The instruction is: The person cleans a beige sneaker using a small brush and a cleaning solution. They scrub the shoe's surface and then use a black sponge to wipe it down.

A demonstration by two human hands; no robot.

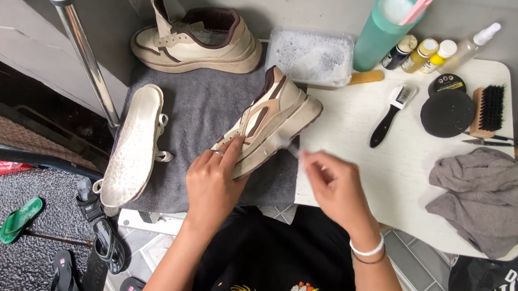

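Head view looks down at a cream and brown leather sneaker (269,126) tipped on its side on a grey towel (201,115), at the edge of a white table (357,148). Left hand (214,183) grips its sole side. Right hand (333,182) is just beside the sole, fingers pinched on something small and blurry; I cannot tell what. Small yellow and black bottles (421,53) stand at the back by a tall teal cup (383,29). A round black tin (449,84) sits near a black brush (489,110).
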